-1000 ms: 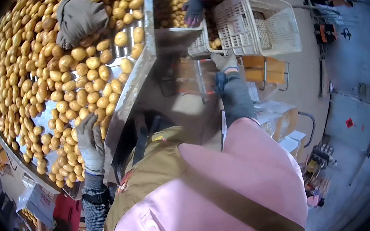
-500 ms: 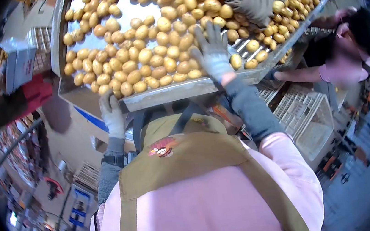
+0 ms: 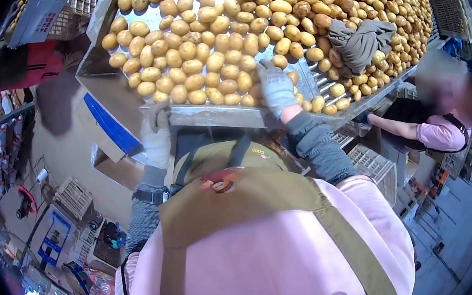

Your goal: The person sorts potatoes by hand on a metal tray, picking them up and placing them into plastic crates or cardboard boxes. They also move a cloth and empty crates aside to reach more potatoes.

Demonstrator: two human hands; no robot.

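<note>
Right hand (image 3: 276, 87) lies open, palm down on potatoes (image 3: 189, 50); the pile runs to its 12 o'clock. Left hand (image 3: 157, 136), at its 8 o'clock, grips the surface (image 3: 209, 117) rim.

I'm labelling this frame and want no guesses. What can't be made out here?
All in the head view:
- Whether the right hand holds any of the potatoes: the glove's back hides its palm.
- Whether the left hand grips the tray rim: its palm faces away.
- What lies under the grey cloth: covered.
- The tray's far end: cut off by the top edge.
- Print on the box: too small.
</note>
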